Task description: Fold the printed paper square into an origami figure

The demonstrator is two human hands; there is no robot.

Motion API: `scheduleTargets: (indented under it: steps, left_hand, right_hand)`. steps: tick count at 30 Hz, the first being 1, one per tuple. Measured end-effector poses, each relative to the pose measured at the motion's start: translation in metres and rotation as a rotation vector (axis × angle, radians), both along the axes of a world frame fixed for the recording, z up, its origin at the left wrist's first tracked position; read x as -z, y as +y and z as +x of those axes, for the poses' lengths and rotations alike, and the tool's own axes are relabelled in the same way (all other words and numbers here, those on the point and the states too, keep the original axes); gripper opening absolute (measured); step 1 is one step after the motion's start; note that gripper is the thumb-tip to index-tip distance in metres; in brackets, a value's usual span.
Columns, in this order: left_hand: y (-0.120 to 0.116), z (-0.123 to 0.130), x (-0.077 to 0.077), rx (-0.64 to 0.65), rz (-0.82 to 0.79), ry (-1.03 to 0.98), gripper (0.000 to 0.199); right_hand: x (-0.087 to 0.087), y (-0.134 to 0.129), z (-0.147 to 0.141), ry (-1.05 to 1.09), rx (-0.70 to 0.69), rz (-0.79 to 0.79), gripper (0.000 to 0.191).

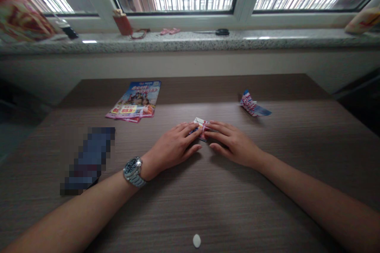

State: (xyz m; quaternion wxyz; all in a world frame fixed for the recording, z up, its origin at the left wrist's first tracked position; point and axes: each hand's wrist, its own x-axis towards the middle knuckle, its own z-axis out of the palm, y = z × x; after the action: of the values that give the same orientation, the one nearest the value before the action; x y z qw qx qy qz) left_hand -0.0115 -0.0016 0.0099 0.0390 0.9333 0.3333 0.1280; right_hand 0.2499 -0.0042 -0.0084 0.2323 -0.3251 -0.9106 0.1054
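A small folded piece of printed paper (201, 121) lies on the table between my hands, mostly covered by fingers. My left hand (175, 144), with a metal watch (133, 170) at the wrist, rests its outstretched fingers on the paper's left part. From the other side, my right hand (236, 143) lays its extended fingertips on the right part. Both thumbs point inward, apart from each other, below the paper. Farther right stands a folded blue and pink flyer (252, 106), its flaps raised off the table.
Several colourful flyers (139, 101) are stacked at the back left of the wooden table (166, 213). A pixelated dark object (89, 160) lies beside my left forearm. Near the front edge is a white oval (196, 240). Scissors (221, 31) and a red container (122, 23) sit on the windowsill.
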Motion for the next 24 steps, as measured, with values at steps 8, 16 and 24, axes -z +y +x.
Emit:
scheduleTargets:
  steps: [8, 16, 24]
  left_hand:
    - [-0.003, 0.003, 0.0, 0.061, -0.067, -0.065, 0.04]
    - [0.001, 0.003, 0.002, 0.112, -0.021, -0.087, 0.032]
    - [0.002, 0.004, -0.002, 0.113, 0.033, -0.101, 0.03]
  right_hand:
    - [0.002, 0.005, 0.005, -0.022, -0.014, -0.014, 0.038]
    - [-0.006, 0.004, 0.006, -0.04, -0.1, 0.11, 0.029]
    - [-0.008, 0.002, 0.005, -0.013, -0.086, 0.069, 0.027]
